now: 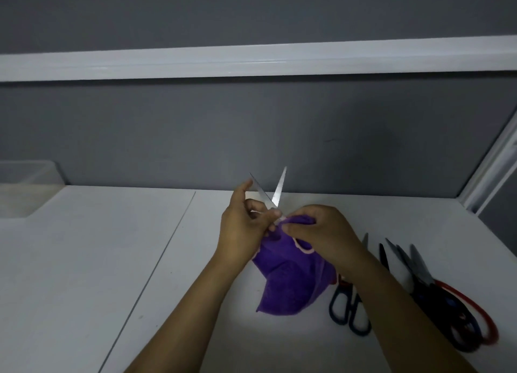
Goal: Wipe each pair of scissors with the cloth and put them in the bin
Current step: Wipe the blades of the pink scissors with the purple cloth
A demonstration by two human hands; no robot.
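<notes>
**Blades spread, cloth bunched at the pivot**

I have the open scissors raised between both hands, tips pointing up and away from me, the two blades spread in a V. The left hand grips them just under the crossing, fingers curled round the metal and the forefinger lying up along the left blade. I read that as a brace, so the pair cannot twist while it is rubbed. The right hand pinches the purple cloth against the lower part of the scissors, touching the left hand. The rest of the cloth hangs down beneath both wrists and hides the handles, so I cannot tell how they are held.

Opening the blades makes sense to me: it exposes the inner faces for wiping. The wipe looks under way, not finished.

The translucent bin stands well off beyond the left hand, at the far edge of the white table, with nothing between it and the hands. Just outside the right forearm lie the blue-handled scissors, and beyond them a heap of dark scissors, one with red handles. They lie within easy reach of the right hand, presumably waiting for their turn.
</notes>
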